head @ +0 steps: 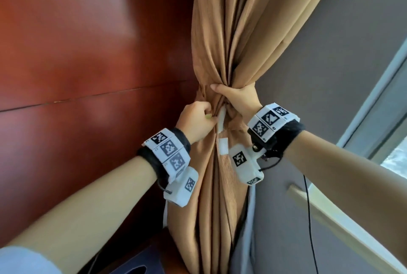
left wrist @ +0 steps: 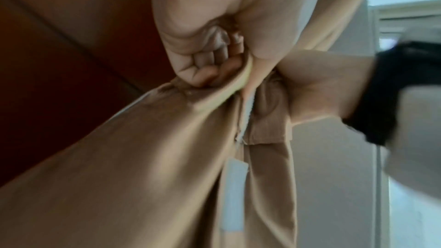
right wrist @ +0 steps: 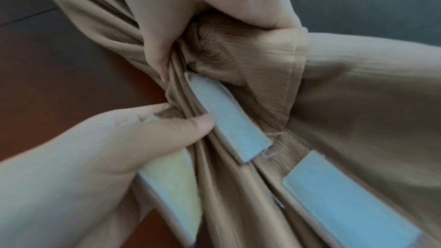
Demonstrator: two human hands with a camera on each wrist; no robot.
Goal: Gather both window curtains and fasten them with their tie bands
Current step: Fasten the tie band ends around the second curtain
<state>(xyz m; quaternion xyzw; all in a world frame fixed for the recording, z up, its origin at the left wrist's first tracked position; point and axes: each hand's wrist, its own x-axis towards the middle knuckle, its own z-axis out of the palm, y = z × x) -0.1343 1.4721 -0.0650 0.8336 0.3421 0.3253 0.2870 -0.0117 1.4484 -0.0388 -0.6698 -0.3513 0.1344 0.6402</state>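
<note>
A tan curtain (head: 222,38) hangs bunched into one bundle in the corner. My right hand (head: 236,97) grips the bundle at its narrow waist from the right, thumb over the front (right wrist: 155,56). Just below and to the left, my left hand (head: 201,117) has its fingers curled (left wrist: 210,63) and pinches one end of the tan tie band, which carries a white fastening strip (head: 221,120). That strip (right wrist: 226,120) lies along the folds between both hands. A second white patch (head: 223,146) hangs lower on the band (right wrist: 346,197). How the band runs behind the bundle is hidden.
A red-brown wood panel wall (head: 88,53) stands close on the left, a grey wall (head: 330,75) on the right. A window frame and pale sill (head: 343,223) run along the right edge. A black cable (head: 309,218) hangs from my right wrist. A dark box (head: 136,265) sits low down.
</note>
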